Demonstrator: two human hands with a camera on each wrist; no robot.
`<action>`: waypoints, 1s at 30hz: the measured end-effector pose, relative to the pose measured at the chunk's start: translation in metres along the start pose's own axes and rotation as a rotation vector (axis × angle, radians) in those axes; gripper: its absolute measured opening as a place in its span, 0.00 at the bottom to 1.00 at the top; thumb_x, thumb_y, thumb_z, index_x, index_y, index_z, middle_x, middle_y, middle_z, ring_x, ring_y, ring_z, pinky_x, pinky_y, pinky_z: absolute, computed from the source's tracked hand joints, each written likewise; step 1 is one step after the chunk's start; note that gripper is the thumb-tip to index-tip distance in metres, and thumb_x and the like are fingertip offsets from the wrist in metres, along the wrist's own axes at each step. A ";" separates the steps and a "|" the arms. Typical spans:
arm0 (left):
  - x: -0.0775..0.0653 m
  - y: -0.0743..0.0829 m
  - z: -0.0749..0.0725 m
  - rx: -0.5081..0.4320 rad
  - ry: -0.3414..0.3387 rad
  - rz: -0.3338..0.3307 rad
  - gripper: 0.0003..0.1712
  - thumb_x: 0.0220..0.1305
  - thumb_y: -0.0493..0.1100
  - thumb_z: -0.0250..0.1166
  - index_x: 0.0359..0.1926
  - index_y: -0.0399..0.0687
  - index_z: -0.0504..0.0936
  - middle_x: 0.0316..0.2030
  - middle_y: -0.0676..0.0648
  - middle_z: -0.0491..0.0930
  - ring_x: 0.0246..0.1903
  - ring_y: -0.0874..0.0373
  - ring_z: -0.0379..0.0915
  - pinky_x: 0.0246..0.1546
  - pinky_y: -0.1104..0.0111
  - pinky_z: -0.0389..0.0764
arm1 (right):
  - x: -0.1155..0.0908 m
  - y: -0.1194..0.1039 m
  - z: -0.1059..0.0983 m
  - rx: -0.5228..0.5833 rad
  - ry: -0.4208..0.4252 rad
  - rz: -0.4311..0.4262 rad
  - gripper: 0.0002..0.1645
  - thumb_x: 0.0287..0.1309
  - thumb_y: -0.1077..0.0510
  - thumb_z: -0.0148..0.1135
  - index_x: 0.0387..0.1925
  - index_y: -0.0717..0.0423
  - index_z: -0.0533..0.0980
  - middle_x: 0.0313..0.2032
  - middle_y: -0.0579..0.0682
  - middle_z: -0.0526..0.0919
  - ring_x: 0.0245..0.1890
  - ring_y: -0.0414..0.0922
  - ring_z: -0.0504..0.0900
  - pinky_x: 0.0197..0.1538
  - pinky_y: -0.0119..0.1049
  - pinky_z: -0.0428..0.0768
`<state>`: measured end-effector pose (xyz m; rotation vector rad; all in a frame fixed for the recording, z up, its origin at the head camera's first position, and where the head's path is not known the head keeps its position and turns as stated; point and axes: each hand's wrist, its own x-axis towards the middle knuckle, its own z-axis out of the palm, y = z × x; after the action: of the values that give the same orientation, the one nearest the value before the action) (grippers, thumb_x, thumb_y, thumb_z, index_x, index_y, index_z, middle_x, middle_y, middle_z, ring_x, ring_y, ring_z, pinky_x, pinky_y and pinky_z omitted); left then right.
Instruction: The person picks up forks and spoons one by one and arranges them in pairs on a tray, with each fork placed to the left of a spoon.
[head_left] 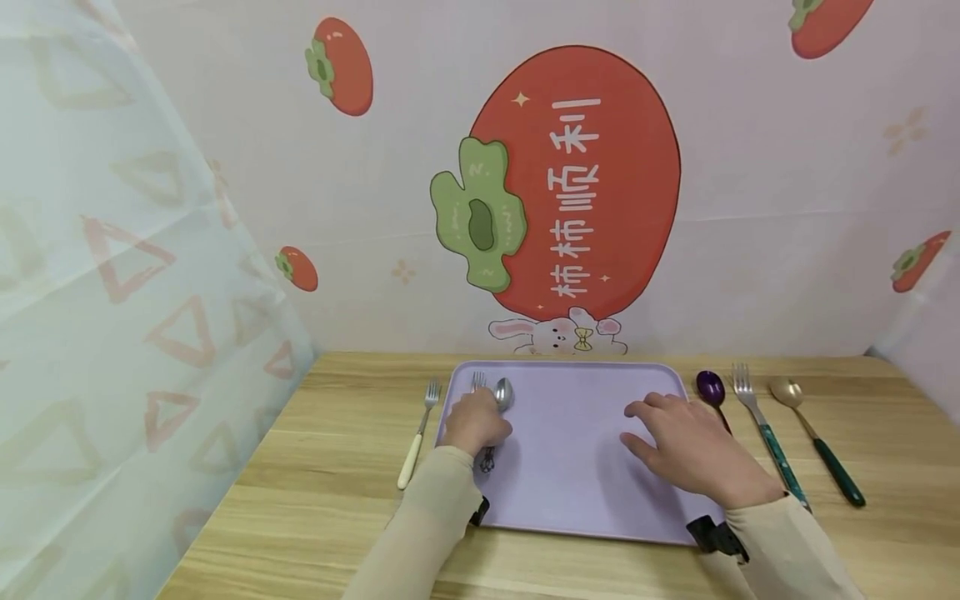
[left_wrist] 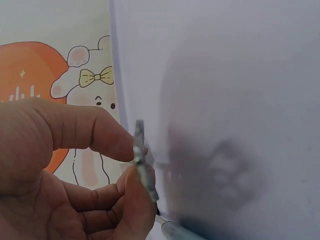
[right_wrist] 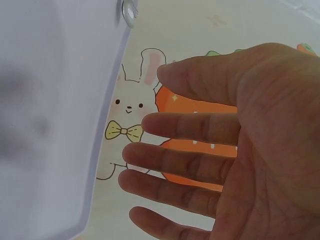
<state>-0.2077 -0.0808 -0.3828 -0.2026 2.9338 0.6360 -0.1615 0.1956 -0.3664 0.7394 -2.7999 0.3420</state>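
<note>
My left hand (head_left: 476,421) pinches a silver spoon (head_left: 503,393) between thumb and finger, over the left part of a lilac tray (head_left: 577,450). The spoon's openwork handle end hangs below the hand in the head view. In the left wrist view its handle (left_wrist: 140,165) appears edge-on between the fingertips, with a patterned shadow on the tray. A fork (head_left: 478,381) lies along the tray's left side, mostly hidden behind that hand. Over the tray's right side hovers my right hand (head_left: 686,446), fingers spread and holding nothing.
Left of the tray lies a fork with a cream handle (head_left: 410,458). To its right are a purple spoon (head_left: 710,387), a fork with a teal patterned handle (head_left: 776,450) and a gold spoon with a green handle (head_left: 836,471), all on the wooden table (head_left: 300,500).
</note>
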 end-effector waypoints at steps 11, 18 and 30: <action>-0.001 0.008 0.003 -0.005 -0.022 -0.017 0.10 0.50 0.35 0.71 0.29 0.38 0.76 0.24 0.41 0.76 0.23 0.49 0.73 0.25 0.58 0.76 | 0.000 -0.001 -0.002 0.014 -0.007 0.002 0.18 0.60 0.51 0.71 0.45 0.59 0.83 0.40 0.53 0.85 0.40 0.54 0.84 0.42 0.54 0.81; -0.001 0.011 0.006 -0.003 -0.029 -0.021 0.10 0.52 0.34 0.70 0.32 0.36 0.76 0.24 0.41 0.75 0.23 0.49 0.73 0.24 0.59 0.76 | -0.001 -0.003 -0.001 0.022 -0.016 -0.003 0.17 0.60 0.51 0.71 0.46 0.58 0.83 0.40 0.52 0.85 0.40 0.53 0.84 0.42 0.53 0.82; 0.001 0.014 0.011 -0.031 -0.026 -0.006 0.14 0.49 0.31 0.70 0.37 0.31 0.78 0.28 0.38 0.74 0.25 0.45 0.75 0.23 0.57 0.78 | -0.001 -0.002 0.000 0.024 -0.024 -0.008 0.17 0.60 0.51 0.71 0.46 0.58 0.83 0.40 0.52 0.84 0.40 0.53 0.84 0.43 0.53 0.81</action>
<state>-0.2096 -0.0640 -0.3870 -0.2048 2.8993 0.6790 -0.1594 0.1943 -0.3662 0.7646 -2.8187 0.3679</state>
